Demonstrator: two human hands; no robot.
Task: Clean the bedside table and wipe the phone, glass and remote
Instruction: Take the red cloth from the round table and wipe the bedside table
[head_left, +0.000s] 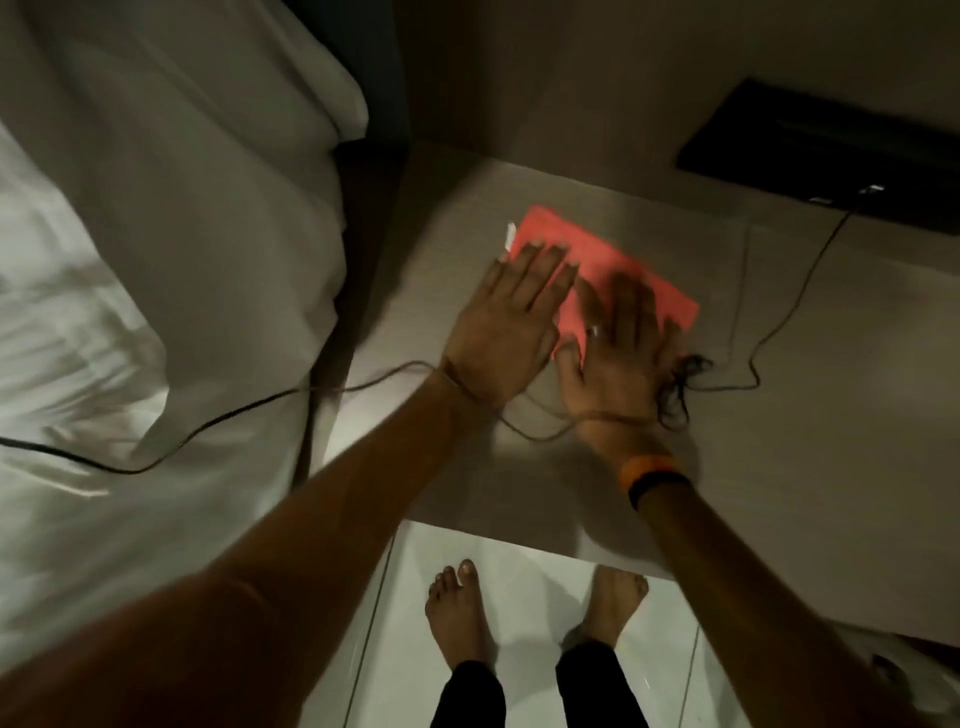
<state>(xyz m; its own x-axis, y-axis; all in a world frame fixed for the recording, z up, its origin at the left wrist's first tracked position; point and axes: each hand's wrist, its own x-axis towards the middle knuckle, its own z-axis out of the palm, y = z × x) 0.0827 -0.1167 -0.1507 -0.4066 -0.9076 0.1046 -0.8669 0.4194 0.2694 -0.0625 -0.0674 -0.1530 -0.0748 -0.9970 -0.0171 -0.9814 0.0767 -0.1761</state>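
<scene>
Pink cloth (618, 270) lay flat on desk (779, 415); left hand (501, 332) and right hand (615, 348) pressed flat, fingers spread, gripping nothing; cloth extended toward 1 o'clock from both.

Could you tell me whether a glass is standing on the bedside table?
No, the bedside table carries only a pink cloth under the left hand and right hand, plus a thin cable.

Both arms reach forward toward twelve o'clock, nearly straight. The left hand (501, 332) lies flat, palm down, fingers extended together. Just beside it at three o'clock, the right hand (615, 348) lies flat too, fingers spread.
</scene>
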